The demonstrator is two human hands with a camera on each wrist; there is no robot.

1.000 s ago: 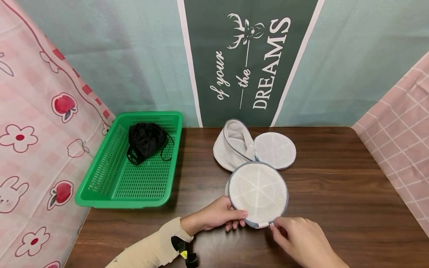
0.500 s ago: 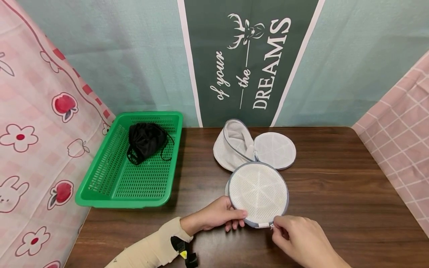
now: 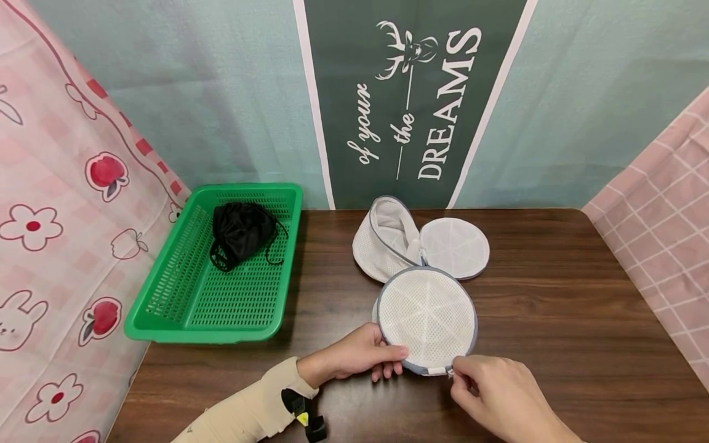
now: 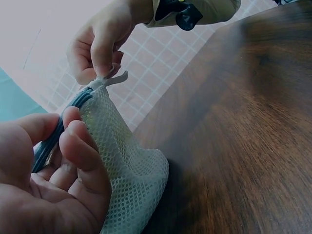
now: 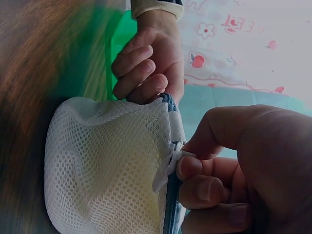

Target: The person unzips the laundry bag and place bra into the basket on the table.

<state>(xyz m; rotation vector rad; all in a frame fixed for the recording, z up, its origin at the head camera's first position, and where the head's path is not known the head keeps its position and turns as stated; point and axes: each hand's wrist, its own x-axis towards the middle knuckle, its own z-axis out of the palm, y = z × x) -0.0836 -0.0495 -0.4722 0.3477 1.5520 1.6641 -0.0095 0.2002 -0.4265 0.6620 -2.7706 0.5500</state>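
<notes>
A round white mesh laundry bag (image 3: 426, 317) with a blue-grey zip edge stands near the front of the table, its lid facing up. My left hand (image 3: 362, 354) grips its rim at the front left, thumb on top and fingers below. At the front right of the rim, my right hand (image 3: 493, 387) pinches the small zipper pull (image 5: 187, 154) between thumb and forefinger. A white fabric tab (image 5: 165, 173) hangs beside the pull. Something pale yellow shows faintly through the mesh side (image 5: 122, 180); what it is cannot be made out.
Behind the held bag lies a second mesh bag (image 3: 376, 252) with its round lid (image 3: 455, 248) folded out flat to the right. A green plastic basket (image 3: 288, 271) stands at the left, with a black drawstring bag (image 3: 242, 234) inside. Printed cloths hang around the brown table (image 3: 565, 295).
My right hand has shifted very slightly to the right along the rim with the zipper pull. The left hand and the bags look unmoved.
</notes>
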